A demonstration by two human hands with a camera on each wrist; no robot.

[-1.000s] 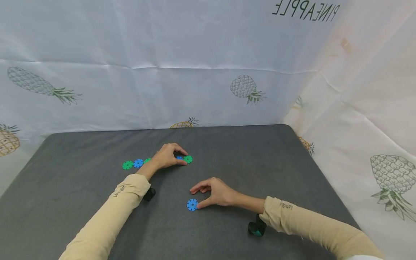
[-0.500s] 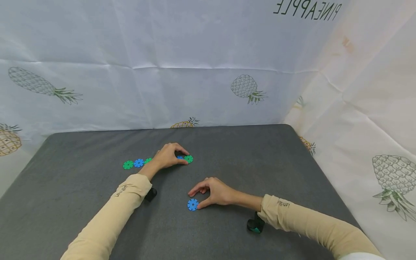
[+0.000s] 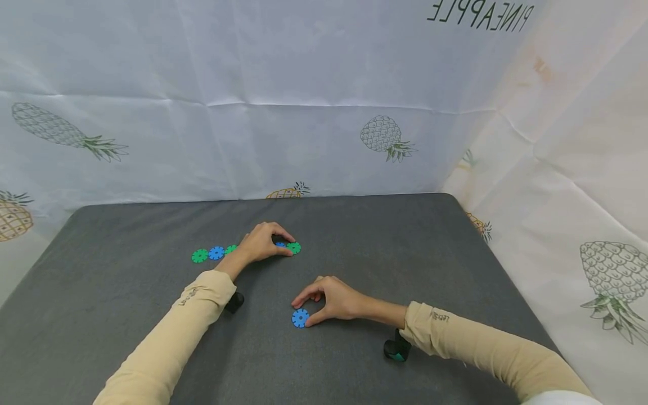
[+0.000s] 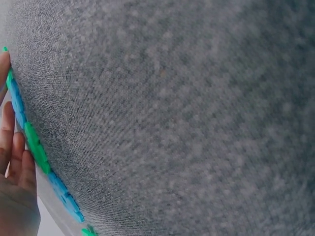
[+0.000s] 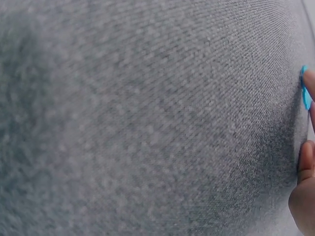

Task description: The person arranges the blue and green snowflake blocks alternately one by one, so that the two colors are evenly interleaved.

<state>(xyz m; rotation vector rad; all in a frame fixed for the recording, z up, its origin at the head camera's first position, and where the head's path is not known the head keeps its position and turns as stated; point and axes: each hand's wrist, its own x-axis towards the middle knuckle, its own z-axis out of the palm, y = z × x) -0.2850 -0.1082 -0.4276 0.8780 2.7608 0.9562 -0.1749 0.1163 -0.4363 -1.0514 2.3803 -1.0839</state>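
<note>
On the grey table a row of linked notched plastic discs, green and blue in turn, runs under my left hand. Thumb and index finger of that hand pinch the opposite edges of the green disc at the row's right end. The hand covers the middle of the row; a green disc and a blue disc show at its left end. Nearer to me lies a single blue notched disc, apart from the row. My right hand holds it between thumb and index finger, at its lower right and upper left edges.
The dark grey cloth-covered table has rounded far corners. White curtains printed with pineapples hang behind it and at the right. A black wrist camera sits under the right wrist, another under the left.
My right index finger has come down and left to the upper edge of the single blue disc. The left hand and the row have barely moved.
</note>
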